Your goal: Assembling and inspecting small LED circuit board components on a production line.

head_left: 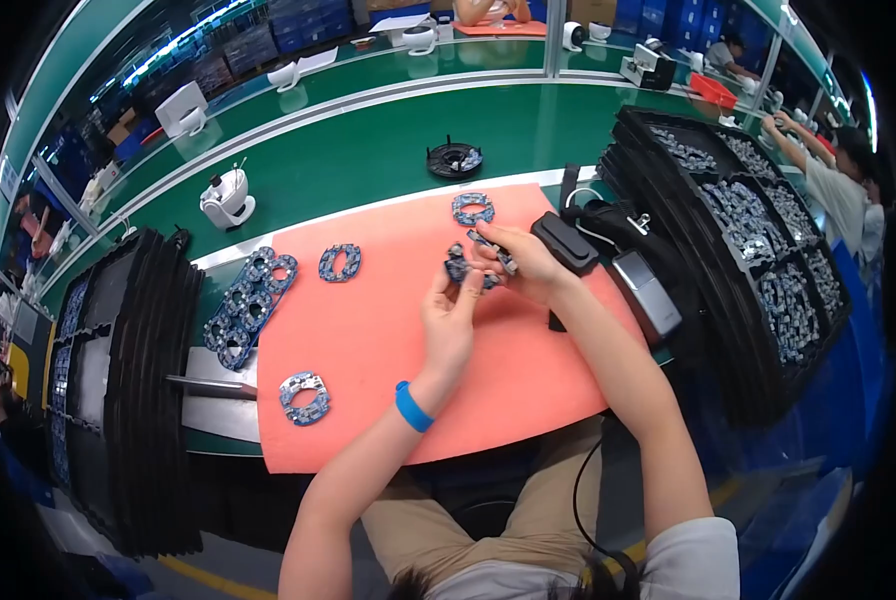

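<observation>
Both of my hands are close together over the orange-pink mat (368, 340). My left hand (451, 312), with a blue band on its wrist, pinches a small dark electronic part (456, 266). Between the fingers of my right hand (528, 262) is a small narrow circuit board (495, 252), partly covered by them. Just beyond the hands lies a ring-shaped circuit board (459, 208). A second ring-shaped board (327, 265) rests at the mat's far left, and a third ring-shaped board (313, 381) near its left front. A blue panel of round boards (238, 318) overlaps the left edge.
Stacked black trays (148, 390) stand at left; more stacked trays (708, 160) holding many small boards stand at right. A black box (565, 243) and a grey device (646, 292) sit by the mat's right edge. Beyond are a black round base (448, 162) and a white camera (230, 200).
</observation>
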The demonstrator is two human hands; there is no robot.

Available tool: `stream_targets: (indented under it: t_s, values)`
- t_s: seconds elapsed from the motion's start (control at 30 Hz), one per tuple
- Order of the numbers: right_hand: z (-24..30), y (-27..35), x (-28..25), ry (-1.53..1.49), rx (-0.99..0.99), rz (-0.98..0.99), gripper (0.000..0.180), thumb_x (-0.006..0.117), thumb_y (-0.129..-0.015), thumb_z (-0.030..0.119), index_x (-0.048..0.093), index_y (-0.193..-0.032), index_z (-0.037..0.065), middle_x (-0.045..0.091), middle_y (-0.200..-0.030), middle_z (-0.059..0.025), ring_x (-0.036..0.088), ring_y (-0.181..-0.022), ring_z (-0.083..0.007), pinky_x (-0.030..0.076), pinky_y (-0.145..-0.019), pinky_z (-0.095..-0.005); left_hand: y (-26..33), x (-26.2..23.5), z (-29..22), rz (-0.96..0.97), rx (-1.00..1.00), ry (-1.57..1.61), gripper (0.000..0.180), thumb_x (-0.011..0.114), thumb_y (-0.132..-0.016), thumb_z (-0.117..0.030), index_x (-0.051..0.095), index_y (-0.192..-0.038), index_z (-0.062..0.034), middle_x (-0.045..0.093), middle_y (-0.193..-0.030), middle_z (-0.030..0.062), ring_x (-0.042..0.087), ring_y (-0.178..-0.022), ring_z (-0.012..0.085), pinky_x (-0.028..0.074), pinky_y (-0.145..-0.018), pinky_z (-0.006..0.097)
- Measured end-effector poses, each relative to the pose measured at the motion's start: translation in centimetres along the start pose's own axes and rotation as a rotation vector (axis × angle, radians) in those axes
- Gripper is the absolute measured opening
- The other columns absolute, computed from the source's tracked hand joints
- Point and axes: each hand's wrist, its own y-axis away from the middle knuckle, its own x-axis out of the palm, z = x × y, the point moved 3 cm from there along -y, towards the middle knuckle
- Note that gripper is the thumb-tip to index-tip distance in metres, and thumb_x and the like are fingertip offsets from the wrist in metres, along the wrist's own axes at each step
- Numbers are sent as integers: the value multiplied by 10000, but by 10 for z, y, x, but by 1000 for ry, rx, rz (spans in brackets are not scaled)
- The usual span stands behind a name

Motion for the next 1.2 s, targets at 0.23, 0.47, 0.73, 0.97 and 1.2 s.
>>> stream_targets:
  t_s: [0.23, 0.47, 0.73, 0.97, 1.2]
  values:
    - [13, 10, 26, 462, -415, -126, 257, 697, -791, 109, 508, -954, 47, 529, -804, 12, 537, -717, -69, 447, -639, -226, -6, -27, 1, -233, -37, -1, 133, 542, -925, -155, 555, -993, -42, 583, -938, 17, 541, -825, 82, 451, -757, 235]
    - [35, 17, 15, 738, -422, -159, 350, 725, -760, 124, 543, -1037, 10, 595, -849, -3, 529, -793, -51, 440, -703, -224, -6, -10, -1, -160, -110, -74, 241, 531, -931, -219, 504, -1061, -18, 546, -984, 65, 563, -903, 141, 465, -830, 266]
    - [212, 70, -86, 1202, -695, -1059, 304, 768, -637, 227, 595, -790, 29, 644, -805, -107, 620, -739, -209, 483, -692, -330, 7, 0, -2, -17, -188, -446, 295, 528, -927, -227, 441, -1114, -15, 498, -1025, 79, 533, -901, 127, 453, -752, 258]
    - [258, 155, -243, 1041, -289, -1444, 351, 797, -610, 250, 620, -837, 49, 666, -887, -94, 634, -887, -203, 479, -784, -339, 13, 17, -1, 161, -66, -704, 292, 548, -879, -124, 389, -1100, -18, 470, -1031, 111, 503, -922, 174, 445, -733, 270]
    - [257, 154, -249, 1436, -158, -1629, 349, 784, -610, 234, 608, -851, 54, 660, -890, -117, 629, -877, -277, 475, -753, -377, 17, 17, -3, 208, -50, -838, 356, 578, -819, -87, 377, -1103, -11, 469, -1056, 137, 511, -966, 214, 451, -738, 307]
